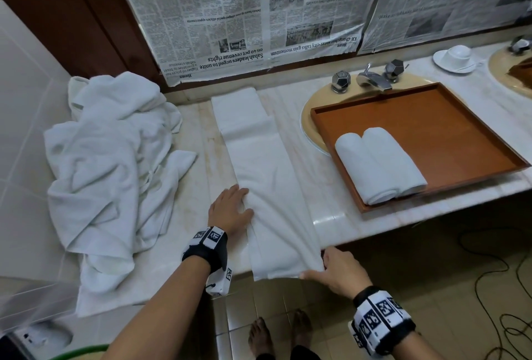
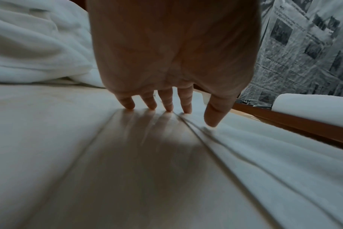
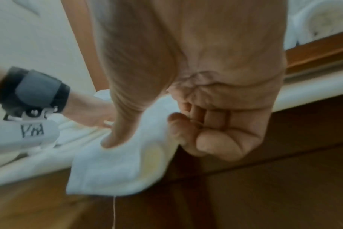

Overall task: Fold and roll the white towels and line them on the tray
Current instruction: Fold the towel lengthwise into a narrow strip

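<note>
A long white towel (image 1: 264, 164), folded into a narrow strip, lies on the marble counter (image 1: 331, 218) from the back wall to the front edge. My left hand (image 1: 234, 201) lies flat with straight fingers at the strip's left edge; in the left wrist view its fingertips (image 2: 167, 106) touch the counter and the thumb rests on the towel (image 2: 264, 155). My right hand (image 1: 328, 269) pinches the near right corner, which hangs over the edge; thumb on top and curled fingers (image 3: 178, 128) beneath the towel (image 3: 112, 167). Two rolled towels (image 1: 377, 164) lie side by side at the near left of the wooden tray (image 1: 460, 117).
A heap of loose white towels (image 1: 109, 158) covers the counter's left end. The tray sits over a basin with a chrome tap (image 1: 371, 77) behind it. A cup on a saucer (image 1: 456, 57) stands at the back right. Newspaper (image 1: 259, 14) covers the wall. Cables (image 1: 503, 287) lie on the floor.
</note>
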`<state>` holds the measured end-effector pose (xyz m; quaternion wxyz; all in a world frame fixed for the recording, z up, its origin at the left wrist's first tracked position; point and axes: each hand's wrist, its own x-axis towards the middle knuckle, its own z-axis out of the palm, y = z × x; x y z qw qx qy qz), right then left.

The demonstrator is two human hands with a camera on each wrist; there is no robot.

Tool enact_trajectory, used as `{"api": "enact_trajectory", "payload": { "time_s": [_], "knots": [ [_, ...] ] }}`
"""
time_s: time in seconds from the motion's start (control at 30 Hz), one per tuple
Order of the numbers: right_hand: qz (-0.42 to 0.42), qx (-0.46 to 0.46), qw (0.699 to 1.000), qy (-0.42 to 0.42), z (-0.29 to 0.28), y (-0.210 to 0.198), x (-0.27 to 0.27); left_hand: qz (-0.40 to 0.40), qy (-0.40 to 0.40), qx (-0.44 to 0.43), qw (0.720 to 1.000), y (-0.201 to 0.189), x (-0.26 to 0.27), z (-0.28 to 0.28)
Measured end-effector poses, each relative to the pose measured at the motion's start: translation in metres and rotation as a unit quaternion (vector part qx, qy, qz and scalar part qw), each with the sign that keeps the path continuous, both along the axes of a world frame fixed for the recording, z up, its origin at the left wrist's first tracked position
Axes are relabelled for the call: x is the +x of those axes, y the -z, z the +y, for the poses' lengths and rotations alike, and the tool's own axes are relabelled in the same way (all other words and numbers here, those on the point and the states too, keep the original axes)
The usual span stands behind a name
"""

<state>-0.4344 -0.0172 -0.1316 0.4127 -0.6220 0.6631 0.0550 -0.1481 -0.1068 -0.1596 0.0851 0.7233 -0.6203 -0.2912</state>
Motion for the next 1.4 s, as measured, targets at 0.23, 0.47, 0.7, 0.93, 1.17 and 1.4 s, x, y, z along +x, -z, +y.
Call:
{"api": "enact_trajectory", "payload": {
  "time_s": [0.23,0.47,0.7,0.93,1.17,1.4],
  "knots": [
    [-0.019,-0.308,0.95,-0.039,-0.079,0.002,0.034,-0.069,0.061,0.017,0.996,0.006,-0.01,0.023],
    [0.054,-0.245,0.94,-0.232,-0.116,0.026,0.061,-0.065,-0.016,-0.036,0.997,-0.005,-0.024,0.045],
    [0.027,-0.287,0.917,-0.275,-0.117,0.028,0.084,-0.084,0.017,0.002,0.996,0.014,-0.057,0.045],
    [0.124,-0.167,0.959,-0.192,-0.148,0.04,0.053,-0.113,-0.007,-0.005,0.994,0.025,-0.032,0.057],
    [0.073,-0.194,0.929,-0.306,-0.12,0.034,0.069,-0.092,-0.012,-0.007,0.996,0.018,-0.046,0.054],
    [0.102,-0.197,0.959,-0.176,-0.12,0.024,0.054,-0.055,-0.04,-0.101,0.993,0.016,-0.018,0.075]
  ]
}}
